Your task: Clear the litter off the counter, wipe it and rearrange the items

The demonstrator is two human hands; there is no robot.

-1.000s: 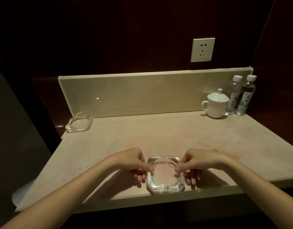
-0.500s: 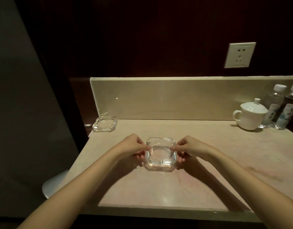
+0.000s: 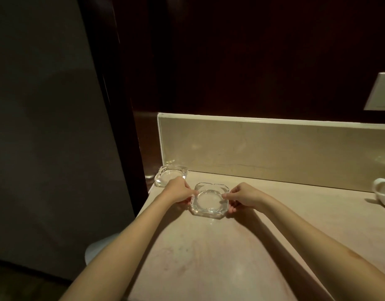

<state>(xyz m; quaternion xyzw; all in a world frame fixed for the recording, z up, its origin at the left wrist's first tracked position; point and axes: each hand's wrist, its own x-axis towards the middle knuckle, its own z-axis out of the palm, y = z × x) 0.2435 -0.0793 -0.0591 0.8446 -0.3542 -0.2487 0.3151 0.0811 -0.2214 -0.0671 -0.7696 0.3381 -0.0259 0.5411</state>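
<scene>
Pale stone surface with two glass ashtrays and a white cup.

The surface fills the lower right of the frame, backed by a low upstand of the same stone. One clear glass ashtray sits at middle frame, held at its sides by both hands. A second ashtray lies just beside it, at the surface's far left corner. A white cup stands at the right edge, partly cut off.
</scene>
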